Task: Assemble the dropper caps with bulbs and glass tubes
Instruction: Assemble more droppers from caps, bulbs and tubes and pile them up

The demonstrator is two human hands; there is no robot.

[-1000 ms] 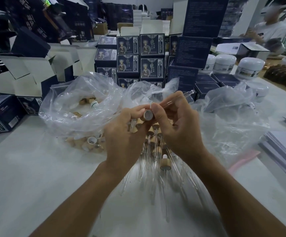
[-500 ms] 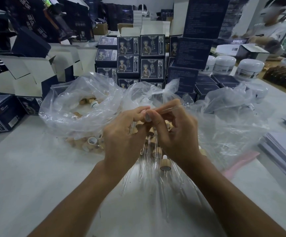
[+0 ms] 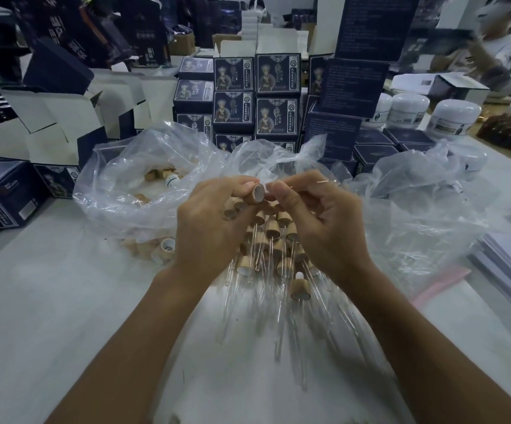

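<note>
Your left hand (image 3: 214,228) grips a wood-toned dropper cap (image 3: 255,194) between thumb and curled fingers, its open pale underside turned toward your right hand (image 3: 318,221). The cap sits at the fingertips, raised above the bench (image 3: 49,316).

Your right hand pinches a thin glass tube (image 3: 324,182) between thumb and forefinger; the tube runs away from the cap, up and to the right past the knuckles. Its near end is hidden behind the fingertips just beside the cap mouth; you cannot tell whether it has entered the cap. The two hands nearly touch at the fingertips.

Directly below and between the hands lies a heap of finished droppers (image 3: 278,240), caps toward the hands and glass stems fanning toward you over a clear plastic sheet. One assembled dropper (image 3: 300,289) stands apart at the near edge of the heap, under your right wrist.

To the left of your left hand, an open clear plastic bag (image 3: 119,179) holds loose caps (image 3: 159,249), some spilled at its near edge. To the right of your right hand lies more crumpled clear plastic (image 3: 416,209). Beyond the hands, dark printed cartons (image 3: 254,96) are stacked; white jars (image 3: 453,117) stand farther right.
</note>
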